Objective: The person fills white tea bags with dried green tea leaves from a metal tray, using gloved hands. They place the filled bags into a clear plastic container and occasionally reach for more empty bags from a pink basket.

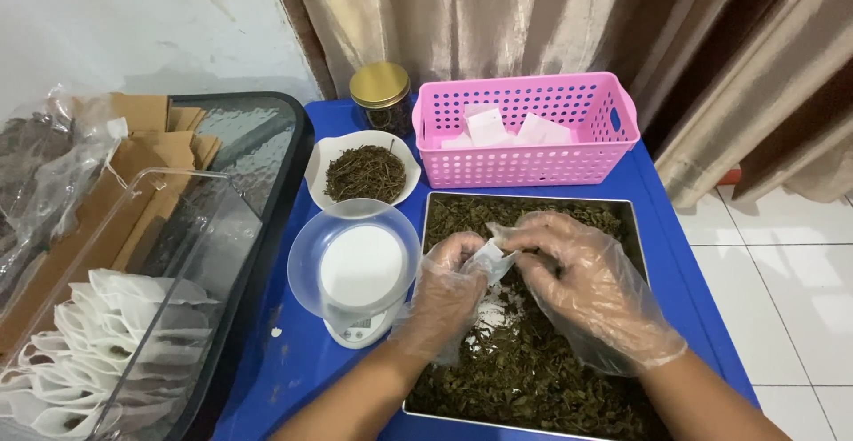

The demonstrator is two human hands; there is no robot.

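Small white sachets (pixel 498 127) sit in the pink basket (pixel 533 161), with more stacked in the clear tray (pixel 133 254) far left. Brown paper pouches (pixel 147 152) lie behind that, and the scale's tiny grey screen (pixel 357 324) faces front.

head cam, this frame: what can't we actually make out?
- Small white bag: its contents, hidden by both gloved hands, left hand and right hand, in the head view.
- Scale display: too small.
- Tray of dried leaves: near edge cut off by the frame.
- Jar contents: too dark.
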